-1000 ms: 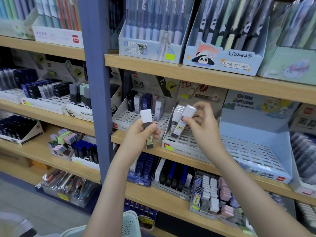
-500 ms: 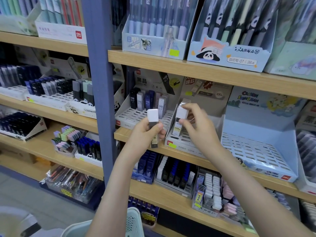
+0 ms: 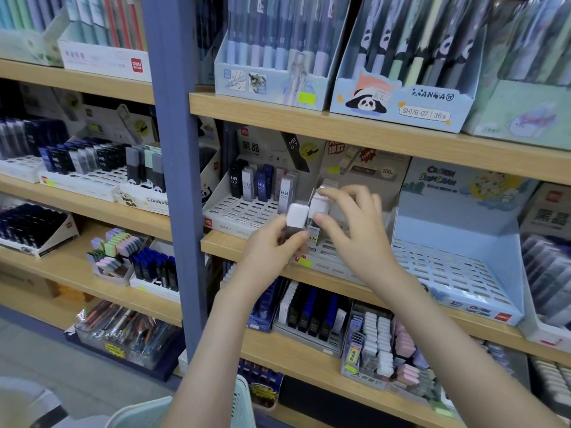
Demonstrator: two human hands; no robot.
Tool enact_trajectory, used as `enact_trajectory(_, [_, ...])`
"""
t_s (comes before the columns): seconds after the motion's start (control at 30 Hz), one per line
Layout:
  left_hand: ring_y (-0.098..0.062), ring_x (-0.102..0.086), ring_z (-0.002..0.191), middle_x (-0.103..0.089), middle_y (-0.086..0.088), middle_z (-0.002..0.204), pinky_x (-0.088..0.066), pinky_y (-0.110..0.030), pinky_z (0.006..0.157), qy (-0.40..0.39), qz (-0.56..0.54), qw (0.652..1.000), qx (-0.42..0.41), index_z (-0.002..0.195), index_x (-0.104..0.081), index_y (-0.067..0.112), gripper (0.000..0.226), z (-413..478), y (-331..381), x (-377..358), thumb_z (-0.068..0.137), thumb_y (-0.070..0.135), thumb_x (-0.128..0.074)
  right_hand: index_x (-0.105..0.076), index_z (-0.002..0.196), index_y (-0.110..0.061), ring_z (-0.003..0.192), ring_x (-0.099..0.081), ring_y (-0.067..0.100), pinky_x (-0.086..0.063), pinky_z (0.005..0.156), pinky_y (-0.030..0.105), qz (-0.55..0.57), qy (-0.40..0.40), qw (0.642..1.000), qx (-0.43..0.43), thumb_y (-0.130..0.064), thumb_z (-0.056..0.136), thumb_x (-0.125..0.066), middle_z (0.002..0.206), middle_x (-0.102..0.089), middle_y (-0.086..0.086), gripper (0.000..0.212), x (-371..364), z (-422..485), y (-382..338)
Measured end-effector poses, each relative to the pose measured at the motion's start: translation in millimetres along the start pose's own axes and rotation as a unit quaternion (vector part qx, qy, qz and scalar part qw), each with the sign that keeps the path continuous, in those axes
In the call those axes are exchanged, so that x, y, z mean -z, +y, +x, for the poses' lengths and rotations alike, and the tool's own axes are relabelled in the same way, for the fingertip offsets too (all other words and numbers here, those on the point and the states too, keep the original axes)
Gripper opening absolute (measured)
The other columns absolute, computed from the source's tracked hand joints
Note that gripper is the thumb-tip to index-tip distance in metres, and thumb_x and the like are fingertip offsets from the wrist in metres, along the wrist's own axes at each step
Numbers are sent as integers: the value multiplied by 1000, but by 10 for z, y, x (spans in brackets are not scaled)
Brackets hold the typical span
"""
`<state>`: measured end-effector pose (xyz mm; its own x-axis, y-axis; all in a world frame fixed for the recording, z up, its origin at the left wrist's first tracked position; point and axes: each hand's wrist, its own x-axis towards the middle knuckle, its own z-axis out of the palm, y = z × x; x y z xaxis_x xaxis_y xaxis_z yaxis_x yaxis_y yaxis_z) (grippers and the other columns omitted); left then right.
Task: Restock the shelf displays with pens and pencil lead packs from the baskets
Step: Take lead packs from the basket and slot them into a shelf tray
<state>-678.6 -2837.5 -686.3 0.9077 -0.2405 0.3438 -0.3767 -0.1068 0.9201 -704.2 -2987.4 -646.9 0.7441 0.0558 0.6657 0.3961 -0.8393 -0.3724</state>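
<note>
centre frame: one lead pack (image 3: 296, 215) is pinched in the left grip (image 3: 272, 251), a second pack (image 3: 319, 205) in the right grip (image 3: 355, 236) at the tray (image 3: 330, 267). judged light, stiff, slick; best held by the flat sides.

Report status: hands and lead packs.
Left hand grips white-capped lead pack. Right hand pinches second pack at grey display tray. Nothing in the way.

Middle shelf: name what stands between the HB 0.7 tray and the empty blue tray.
A white slotted tray of white-capped lead packs; left hand and right hand each hold one there. Head view.
</note>
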Motion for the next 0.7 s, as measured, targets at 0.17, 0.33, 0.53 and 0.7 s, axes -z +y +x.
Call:
enact_trajectory(0.17, [-11, -51, 65, -53, 11, 64, -39, -25, 56, 54, 197, 973, -107, 90, -54, 22, 4, -59, 84, -164, 94, 22, -54, -56, 89, -23, 72, -50, 7, -41, 66, 25, 116, -61, 988, -84, -30, 86, -63, 82, -57, -3, 11, 30, -40, -259])
enact_trajectory(0.33, [-13, -55, 95, -63, 5, 103, -49, -32, 79, 116, 212, 952, -190, 117, -58, 19, 24, -30, -108, -259, 94, 21, -55, -58, 104, -24, 78, -58, 2, -51, 74, 28, 192, -43, 970, -140, -18, 90, -60, 86, -61, -10, 16, 111, -31, -228])
enact_trajectory(0.53, [-11, -46, 115, -55, 1, 125, -30, -21, 98, 123, 299, 933, -158, 133, -45, 12, 53, -55, -399, -310, 89, 37, -62, -45, 114, -31, 85, -62, 4, -53, 71, 22, 199, -3, 972, -122, -10, 93, -51, 105, -61, -12, 30, 194, 39, -58])
enact_trajectory(0.7, [-13, -46, 117, -55, 0, 125, -24, -18, 98, 112, 301, 933, -164, 128, -50, 12, 57, -41, -445, -308, 86, 50, -52, -53, 113, -32, 91, -53, -7, -42, 74, 5, 131, -47, 990, -37, -4, 93, -51, 103, -59, -18, 35, 188, 17, -1])
